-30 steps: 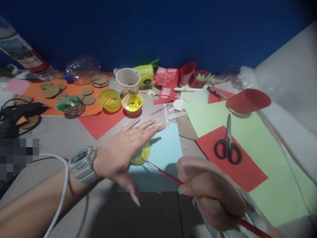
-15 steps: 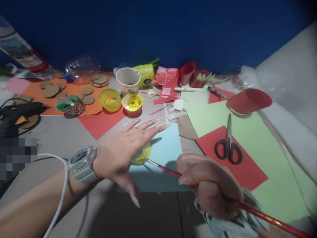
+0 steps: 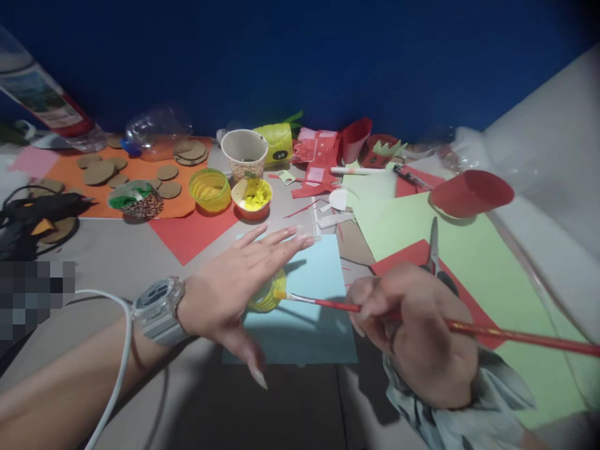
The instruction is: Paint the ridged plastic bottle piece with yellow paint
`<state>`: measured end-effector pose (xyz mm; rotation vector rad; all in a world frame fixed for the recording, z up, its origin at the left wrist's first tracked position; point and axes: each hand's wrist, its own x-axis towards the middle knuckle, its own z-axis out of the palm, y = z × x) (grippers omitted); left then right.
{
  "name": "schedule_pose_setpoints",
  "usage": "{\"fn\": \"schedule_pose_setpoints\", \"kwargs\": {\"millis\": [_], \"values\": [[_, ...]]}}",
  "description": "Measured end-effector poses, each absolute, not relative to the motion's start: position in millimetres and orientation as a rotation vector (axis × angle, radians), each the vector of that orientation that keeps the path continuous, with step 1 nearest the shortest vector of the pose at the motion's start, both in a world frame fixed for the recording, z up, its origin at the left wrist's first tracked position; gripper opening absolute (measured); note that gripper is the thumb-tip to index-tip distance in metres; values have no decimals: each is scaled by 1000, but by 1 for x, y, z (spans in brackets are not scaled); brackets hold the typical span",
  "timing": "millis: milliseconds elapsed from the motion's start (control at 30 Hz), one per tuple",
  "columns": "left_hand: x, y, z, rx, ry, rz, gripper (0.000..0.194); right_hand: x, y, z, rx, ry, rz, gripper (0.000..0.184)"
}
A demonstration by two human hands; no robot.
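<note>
My left hand (image 3: 234, 275), with a watch (image 3: 159, 306) on its wrist, is stretched out flat with fingers apart above a round, see-through piece streaked with yellow paint (image 3: 266, 297). The hand hides much of this piece, and I cannot tell how firmly they touch. A sheet of light blue paper (image 3: 314, 337) lies under both. In my right hand (image 3: 417, 331) is a thin red paintbrush (image 3: 332, 304), gripped near the middle of its handle. Its yellow-tipped bristles meet the right side of the painted piece.
Behind my left hand stand a yellow-coated cup (image 3: 210, 195), a small cup of yellow paint (image 3: 253, 203) and a paper cup (image 3: 244, 150). Scissors (image 3: 434, 244) lie on red paper, partly behind my right hand. A glue gun (image 3: 51, 209) and cardboard discs (image 3: 98, 172) are on the left.
My right hand has moved slightly right and turned, bringing the brush closer to level. Its tip has shifted up a little along the painted piece. My left hand stays nearly where it was.
</note>
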<state>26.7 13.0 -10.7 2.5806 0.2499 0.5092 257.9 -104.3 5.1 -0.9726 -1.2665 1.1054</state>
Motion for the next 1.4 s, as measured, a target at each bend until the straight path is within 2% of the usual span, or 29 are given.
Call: {"fn": "schedule_pose_setpoints", "kwargs": {"millis": [233, 500, 933, 1133, 1400], "values": [[24, 14, -13, 2578, 260, 528, 135, 259, -96, 16, -946, -1069, 1254, 38], [24, 14, -15, 2597, 263, 521, 137, 261, -102, -1, -863, -1227, 1223, 30], [24, 14, -14, 2591, 249, 540, 136, 257, -100, 0, -919, -1111, 1127, 32], [23, 14, -13, 2574, 258, 518, 135, 260, -103, -5, -884, -1265, 1112, 28], [23, 14, -13, 2554, 287, 496, 138, 262, -106, -2, -877, -1314, 1158, 31]]}}
